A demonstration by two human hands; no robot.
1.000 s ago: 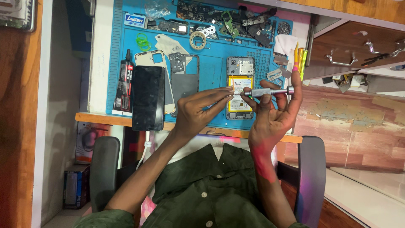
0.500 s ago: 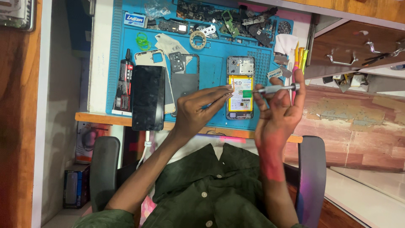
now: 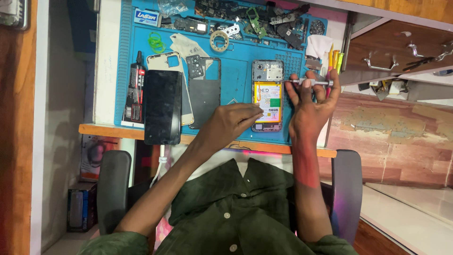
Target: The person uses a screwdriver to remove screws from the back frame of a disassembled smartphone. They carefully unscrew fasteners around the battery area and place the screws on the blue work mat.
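Blue mat [image 3: 236, 78] grips; pin the opened phone [image 3: 267, 94] with your left hand [image 3: 231, 123], keep the screwdriver [image 3: 309, 82] pinched by your right hand [image 3: 309, 106] steady.

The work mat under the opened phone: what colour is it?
Blue, seen in the head view: the work mat lies under the opened phone.

Blue-white label [image 3: 146, 17] at mat's top-left corner; yellow-white battery label [image 3: 268, 100] inside opened phone; dark screen [image 3: 163, 106] at mat's left.
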